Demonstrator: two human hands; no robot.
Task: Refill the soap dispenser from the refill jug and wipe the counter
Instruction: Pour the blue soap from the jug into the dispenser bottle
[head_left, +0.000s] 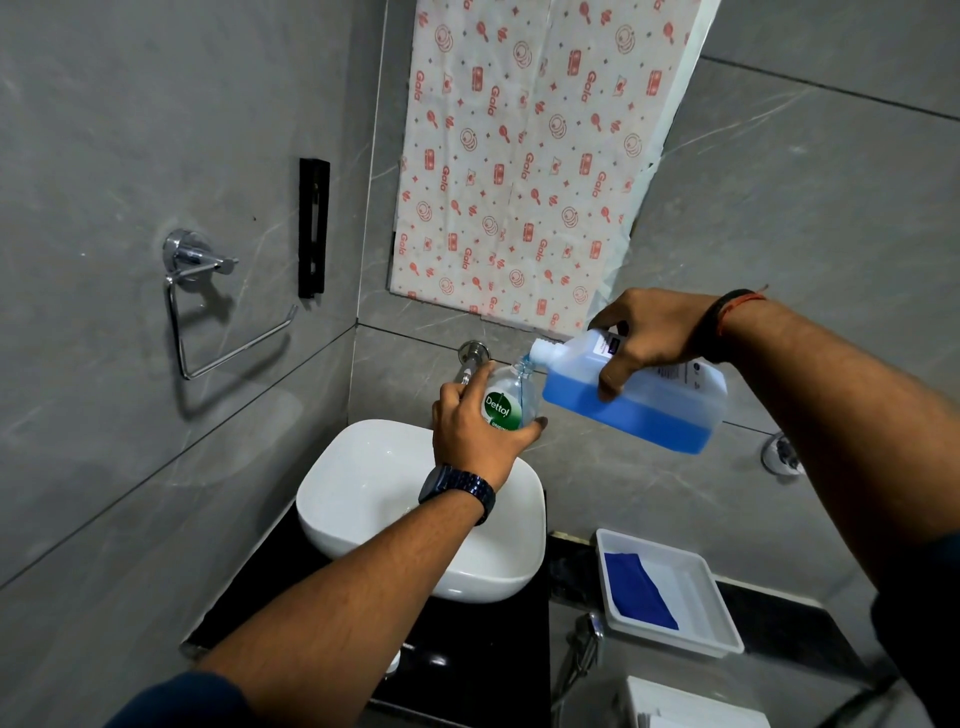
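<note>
Grey stone-look wall tiles (130, 130) fill most of the frame, and at the upper middle hangs a white sheet (530, 156) printed with red signs and the word "Gala" many times. In the lower middle a white basin (363, 499) sits on a black counter (467, 654). From the lower left the left forearm reaches up over the basin, with a dark watch (460, 491) on the wrist. From the right edge the right forearm comes in slanting down to the left, with a dark band and a red thread at the wrist.

The refill jug (639, 400) is at the middle right, tilted with its white neck down and to the left, and about half full of blue liquid. The right hand (644, 338) grips it from above, thumb on the near side. A thin blue stream runs from the neck into the soap dispenser (509, 400), a clear bottle with a green label "Dettol". The left hand (478, 431) is closed around this bottle from the left, holding it above the back of the basin.

At the lower right a white tray (696, 582) holds a folded blue cloth (639, 592).
</note>
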